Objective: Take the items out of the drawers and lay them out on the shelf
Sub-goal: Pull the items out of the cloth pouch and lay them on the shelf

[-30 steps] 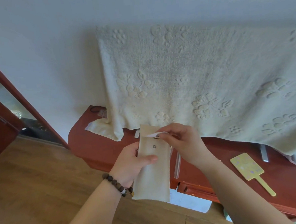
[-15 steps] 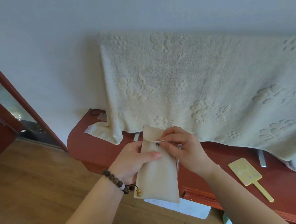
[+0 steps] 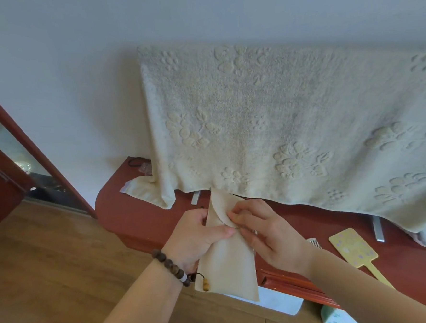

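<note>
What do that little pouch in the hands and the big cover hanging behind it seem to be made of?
The pouch looks like plain beige woven cloth, matte, perhaps cotton or linen: it folds softly where the left hand and right hand pinch its flap. The cover looks like cream terry towelling: a fuzzy pile with raised flower patterns, hanging in soft folds.

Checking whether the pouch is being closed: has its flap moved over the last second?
Yes. The flap has folded down over the pouch front; the right hand presses it there.
</note>
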`<state>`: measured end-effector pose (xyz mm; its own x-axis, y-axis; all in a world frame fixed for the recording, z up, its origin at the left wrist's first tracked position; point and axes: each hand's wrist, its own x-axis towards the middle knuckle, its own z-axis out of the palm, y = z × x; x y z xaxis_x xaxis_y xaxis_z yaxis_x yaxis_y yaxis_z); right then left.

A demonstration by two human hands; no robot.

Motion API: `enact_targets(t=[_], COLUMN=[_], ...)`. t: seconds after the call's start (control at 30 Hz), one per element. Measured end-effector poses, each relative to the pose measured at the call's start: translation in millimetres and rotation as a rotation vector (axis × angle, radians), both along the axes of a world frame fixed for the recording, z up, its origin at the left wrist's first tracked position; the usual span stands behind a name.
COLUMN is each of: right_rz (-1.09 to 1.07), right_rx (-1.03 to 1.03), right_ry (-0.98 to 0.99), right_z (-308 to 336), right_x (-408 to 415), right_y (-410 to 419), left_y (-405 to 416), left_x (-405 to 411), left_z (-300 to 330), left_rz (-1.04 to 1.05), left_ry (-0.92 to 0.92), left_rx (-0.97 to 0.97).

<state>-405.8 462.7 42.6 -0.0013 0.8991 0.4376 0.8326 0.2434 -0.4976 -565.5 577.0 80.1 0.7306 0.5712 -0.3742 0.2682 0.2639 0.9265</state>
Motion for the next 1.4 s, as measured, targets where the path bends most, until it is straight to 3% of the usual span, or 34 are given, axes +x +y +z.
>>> enact_targets(t=[0.23,0.43,0.5,0.6,0.7,0.8,0.97,1.17,1.27,1.4], right_rz=[0.010,-0.192,-0.391,-0.690,-0.610,-0.568,-0.701,-0.957,-1.004,-1.034], right_rx=[-0.052,-0.029,-0.065,-0.262,-0.491,-0.481,-0.362,-0.474,-0.570,-0.631], right_ry=[-0.158,-0.157,0.057,0.530,0.951,1.222,1.272,1.050,0.940,0.948], right_z=[-13.4,-7.5,-11.4,-19.2,-35.0,-46.9,-60.2,-98.8,-117.6,-136.0], right_x=[11.1,24.2,17.2,2.4,-9.8,-16.6,-2.5,36.9,48.2,48.7], right_y=[-16.4,-23.2,-26.4,-34.1,-42.0,-48.2,-53.0,-54.7,-48.1,-40.9], left_y=[-6.7,-8.5,-10.0,-11.1,-12.6,-17.6,-22.0,-26.4,-31.5,-37.4], left_x=[9.1,33.4,40.7,48.7,55.9,66.6,84.5,69.0,61.5,57.6], left_z=[-14.1,-25.6,-31.6,-39.0,-48.8,-61.7,-83.9,-105.1,-113.3,-119.7], left_rz=[-0.042,-0.009,0.038,0.078,0.089,0.067,-0.035,-0.138,-0.165,-0.170], left_ry=[0.022,-0.065,-0.079,-0.071,-0.064,-0.051,0.146,0.374,0.433,0.467], left_rx=[-0.031,-0.054,-0.039,-0.008,-0.011,0.048,0.382,0.735,0.824,0.878])
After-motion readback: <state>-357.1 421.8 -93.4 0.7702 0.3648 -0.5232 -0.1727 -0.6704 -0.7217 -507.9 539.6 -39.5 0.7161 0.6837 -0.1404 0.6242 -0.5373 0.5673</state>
